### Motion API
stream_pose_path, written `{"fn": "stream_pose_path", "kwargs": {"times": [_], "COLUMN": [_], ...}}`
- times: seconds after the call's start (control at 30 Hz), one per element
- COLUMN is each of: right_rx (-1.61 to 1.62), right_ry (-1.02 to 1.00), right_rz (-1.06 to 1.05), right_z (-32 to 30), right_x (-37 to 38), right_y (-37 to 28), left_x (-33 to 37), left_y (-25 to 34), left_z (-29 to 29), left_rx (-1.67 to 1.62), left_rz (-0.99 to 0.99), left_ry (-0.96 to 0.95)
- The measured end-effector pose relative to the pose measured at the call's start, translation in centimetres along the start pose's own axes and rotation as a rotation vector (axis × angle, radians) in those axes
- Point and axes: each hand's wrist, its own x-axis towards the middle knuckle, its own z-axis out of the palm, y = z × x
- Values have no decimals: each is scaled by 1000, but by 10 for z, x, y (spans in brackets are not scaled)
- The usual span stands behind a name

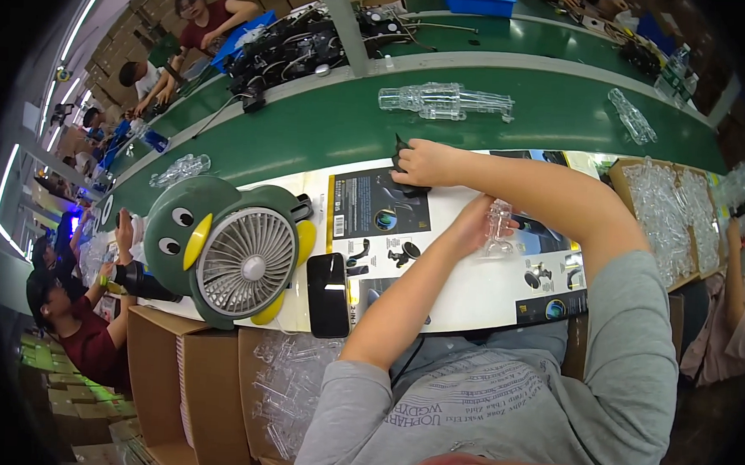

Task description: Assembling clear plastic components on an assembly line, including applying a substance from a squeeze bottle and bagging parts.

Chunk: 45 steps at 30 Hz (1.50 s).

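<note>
My right arm reaches across to the left, and my right hand (429,163) is closed on a black piece (400,144) with a pointed tip, at the far edge of the printed sheet. Most of that piece is hidden by the fingers, so its kind is unclear. Nearer to me, my left hand (473,224) grips a clear plastic part (498,230) that stands upright over the sheet (462,274). On the green belt beyond lie a long row of clear plastic parts (445,101) and another clear piece (632,117) farther right.
A green penguin-shaped fan (253,266) stands at the left, beside a black phone (328,295). Clear parts fill a carton (656,216) at the right and a box (287,387) below the table's edge. Other people sit along the line at left and beyond.
</note>
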Motion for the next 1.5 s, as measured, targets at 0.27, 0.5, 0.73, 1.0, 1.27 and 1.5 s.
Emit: {"fn": "stream_pose_path", "kwargs": {"times": [0.27,0.5,0.73,1.0,1.27,1.5], "right_rx": [268,1389,2232,2233,2010,1795], "right_ry": [364,1074,1600,1545,1368,1393], "right_rz": [294,1073,1121,1442,1329,1297], "right_z": [-87,-137,-77,-79,-109,-107], "right_x": [-15,-109,-189,-179,-170,-169], "right_y": [-5,-36,-52,-74,-82,-89], "left_x": [-2,-5,-14,-38,-43,-39], "left_y": [-2,0,13,31,7,10], "left_z": [1,0,-4,-3,6,25], "left_rx": [-37,-75,-124,369,850,967], "left_rz": [-2,-65,100,650,735,824], "left_ry": [-9,22,69,308,617,683]}}
